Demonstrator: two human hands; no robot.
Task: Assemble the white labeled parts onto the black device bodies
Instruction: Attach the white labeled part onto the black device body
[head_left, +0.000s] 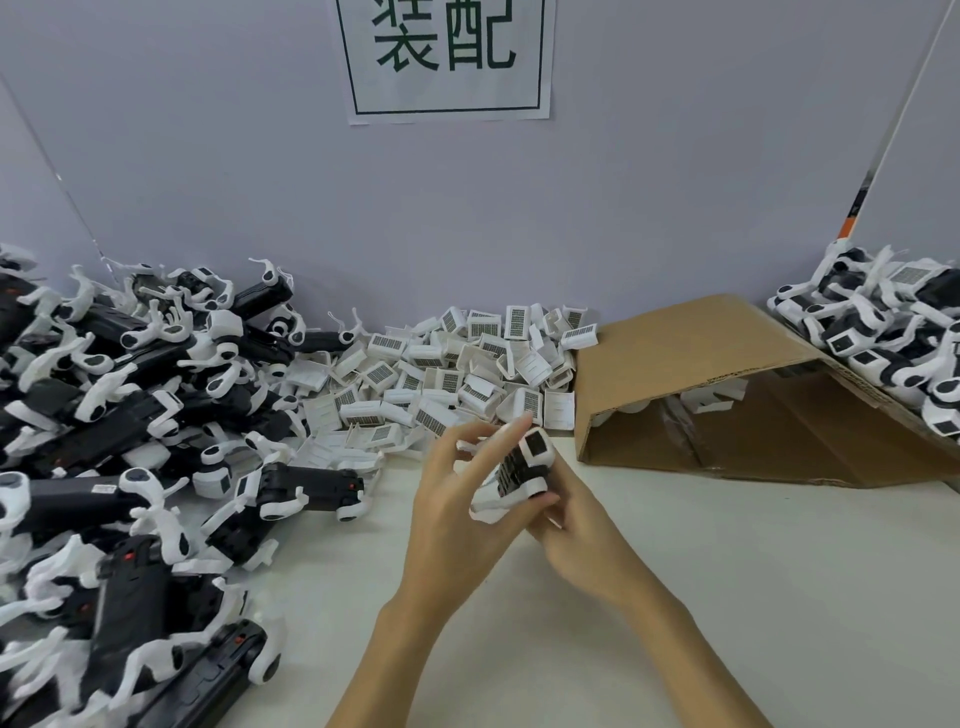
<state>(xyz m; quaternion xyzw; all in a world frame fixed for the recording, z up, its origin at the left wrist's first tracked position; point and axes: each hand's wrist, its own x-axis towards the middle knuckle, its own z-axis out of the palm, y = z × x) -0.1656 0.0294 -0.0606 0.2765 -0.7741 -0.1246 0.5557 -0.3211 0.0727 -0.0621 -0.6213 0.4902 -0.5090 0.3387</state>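
Note:
Both my hands meet above the table's middle around one device (522, 470), black with white trim and a dark square window on its white end. My left hand (462, 506) grips it from the left, thumb under its lower white edge. My right hand (576, 525) supports it from below and behind. A white labeled part appears seated on the device's top end. Loose white labeled parts (457, 374) lie heaped against the back wall. Black device bodies (135, 467) with white arms fill the left side.
A tipped cardboard box (727, 395) lies open at the right, more white parts inside it. A pile of black and white devices (893, 332) sits behind the box at the far right. The pale tabletop (727, 597) stretches in front. A paper sign (447, 57) hangs on the wall.

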